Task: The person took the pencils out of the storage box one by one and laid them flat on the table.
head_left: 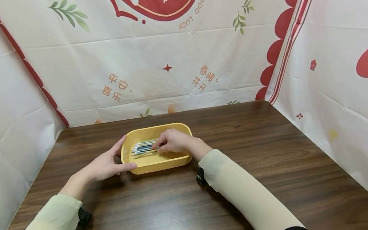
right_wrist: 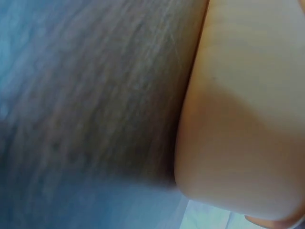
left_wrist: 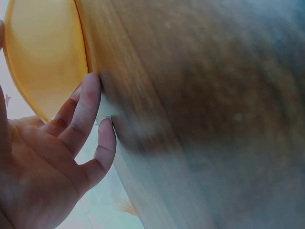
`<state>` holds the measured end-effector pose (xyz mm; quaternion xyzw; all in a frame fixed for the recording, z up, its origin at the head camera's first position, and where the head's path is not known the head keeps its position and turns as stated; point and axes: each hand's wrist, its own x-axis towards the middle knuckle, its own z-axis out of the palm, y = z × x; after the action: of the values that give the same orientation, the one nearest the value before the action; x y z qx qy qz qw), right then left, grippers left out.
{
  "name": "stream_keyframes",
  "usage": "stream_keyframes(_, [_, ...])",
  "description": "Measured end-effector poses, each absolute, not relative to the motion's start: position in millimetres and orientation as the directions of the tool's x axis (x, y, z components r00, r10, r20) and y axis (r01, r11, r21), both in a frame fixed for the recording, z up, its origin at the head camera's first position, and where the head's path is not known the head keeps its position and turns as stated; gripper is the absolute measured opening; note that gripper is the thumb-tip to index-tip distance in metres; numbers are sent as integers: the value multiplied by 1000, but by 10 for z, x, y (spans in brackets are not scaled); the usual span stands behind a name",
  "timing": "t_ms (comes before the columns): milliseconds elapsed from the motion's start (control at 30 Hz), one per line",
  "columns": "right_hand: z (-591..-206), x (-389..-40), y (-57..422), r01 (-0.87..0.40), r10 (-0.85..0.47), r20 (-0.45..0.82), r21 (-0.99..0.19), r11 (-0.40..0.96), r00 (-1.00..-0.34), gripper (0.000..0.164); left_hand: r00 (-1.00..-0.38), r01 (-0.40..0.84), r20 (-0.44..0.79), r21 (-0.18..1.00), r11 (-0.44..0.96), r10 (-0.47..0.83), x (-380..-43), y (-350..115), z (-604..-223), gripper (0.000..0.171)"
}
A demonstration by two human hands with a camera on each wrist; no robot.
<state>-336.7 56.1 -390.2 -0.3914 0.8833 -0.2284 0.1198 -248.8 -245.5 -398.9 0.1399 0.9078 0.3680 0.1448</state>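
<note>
A shallow yellow plastic bin (head_left: 162, 166) with rounded corners sits on the table. Inside it, a row of slim pencils (head_left: 142, 146) lies side by side, in pale, blue and dark tones. My left hand (head_left: 104, 165) holds the bin's left end, thumb along the near rim and a finger at the far left corner. From the left wrist, that hand's lower fingers (left_wrist: 86, 107) touch the bin's outer wall. My right hand (head_left: 174, 141) reaches inside and pinches a yellowish pencil (head_left: 144, 154) at the row's near side. Its fingertips are partly hidden. The right wrist view shows only the bin's outside (right_wrist: 238, 143).
The dark wood-grain table (head_left: 166, 208) extends around the bin. A white printed cloth (head_left: 165, 51) hangs behind it and along both sides. Each sleeved forearm wears a dark wrist strap (head_left: 201, 176).
</note>
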Motion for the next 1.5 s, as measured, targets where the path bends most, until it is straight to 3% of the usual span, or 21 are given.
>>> stream_keyframes(300, [-3919,-3374,555,-641,-758,-46,-503,580,-650,20,-917,141,-167,715,685,363,-2476,-2454,-3985,126])
stream_keyframes(533, [-3943,-3382,568,-664,-781,-31,-507,550,-624,29,-917,146,-162,715,684,365,-2474,-2450,-3982,126])
stream_keyframes(1067, [-3798,-3349,629,-614,-742,46,-597,516,-669,25,-919,146,-156,718,681,362,-2475,-2454,-4005,127])
stream_keyframes(1500, [-3575,-3364,1036,-581,-675,129,-640,503,-726,24,-930,158,-133,697,699,343,-2497,-2458,-4021,129])
